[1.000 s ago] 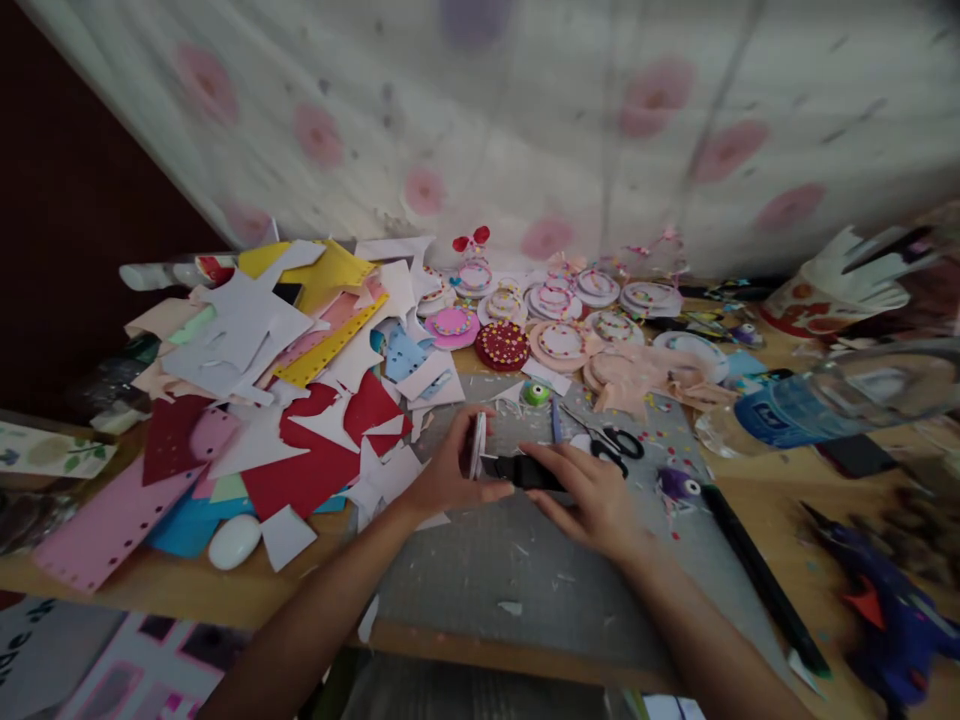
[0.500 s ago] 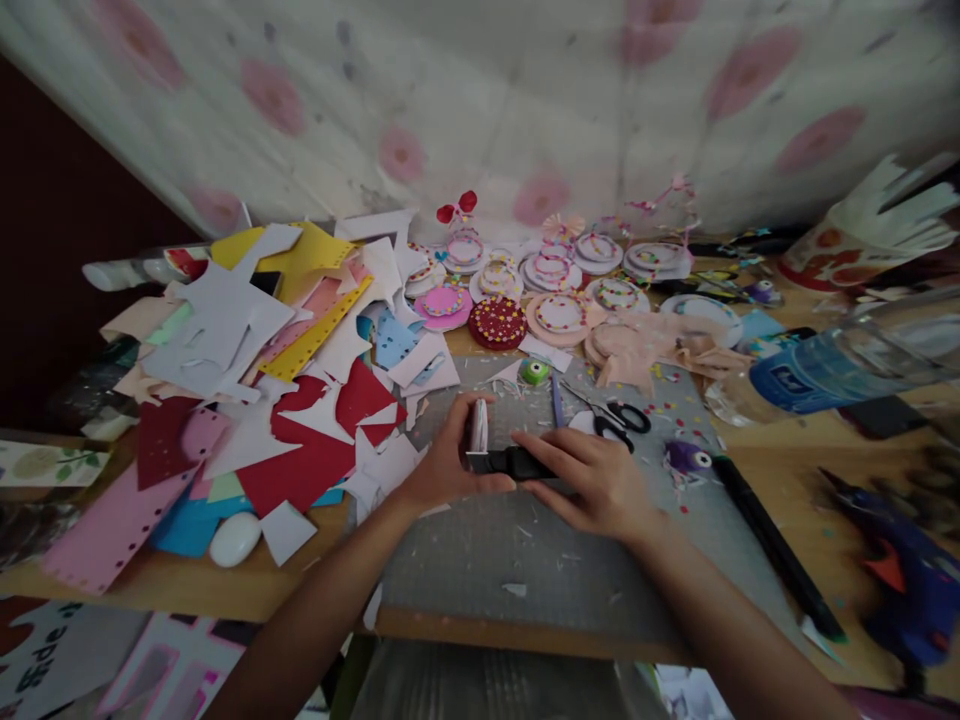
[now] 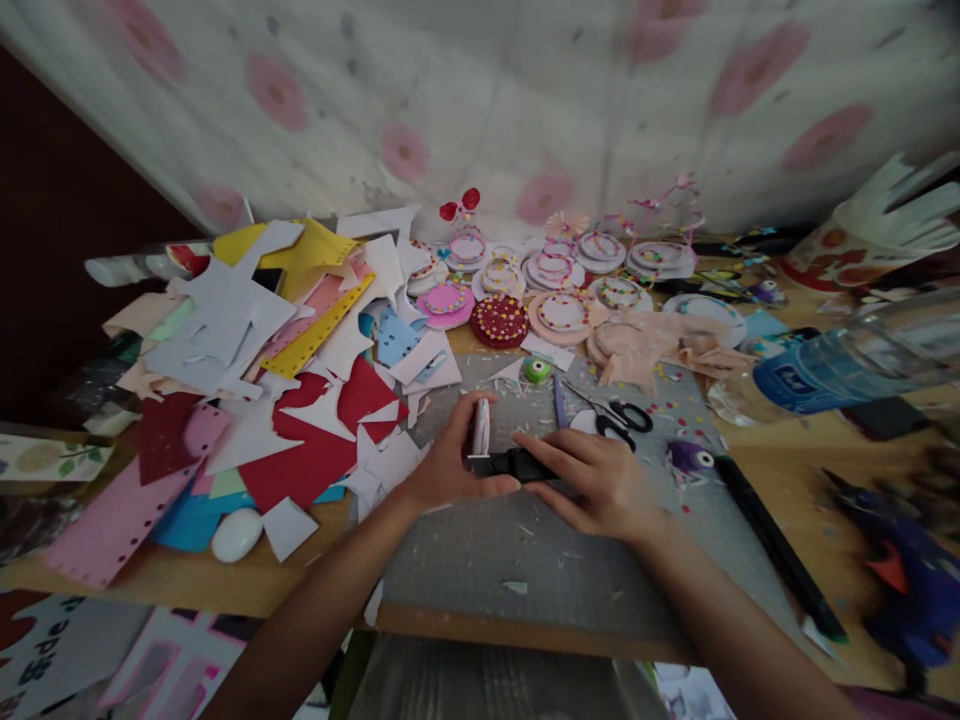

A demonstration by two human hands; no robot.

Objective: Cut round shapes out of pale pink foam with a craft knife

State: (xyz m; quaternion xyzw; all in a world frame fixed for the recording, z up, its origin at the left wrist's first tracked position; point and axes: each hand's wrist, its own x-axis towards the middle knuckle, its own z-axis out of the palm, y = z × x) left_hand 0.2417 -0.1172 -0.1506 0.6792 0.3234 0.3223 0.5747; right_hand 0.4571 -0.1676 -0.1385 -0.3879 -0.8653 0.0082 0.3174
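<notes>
Over the grey cutting mat, my left hand is closed around a white layered paper piece that stands on edge. Its thumb lies along the underside of a black tool, whose exact kind I cannot make out. From the other side, my right hand grips that tool, fingers on top and below. The tool's left end meets the bottom of the paper piece. Scissors with black handles lie just beyond my right hand, with a green one-eyed ornament to their left.
Colored paper scraps heap up at left, beside a white oval object. Decorated paper discs line the back. At right are a purple one-eyed ornament, a black pen-like stick, a blue glue gun and a bottle.
Both hands keep the same hold on the paper piece and black tool. The whole view has shifted very slightly; nothing else has visibly moved.
</notes>
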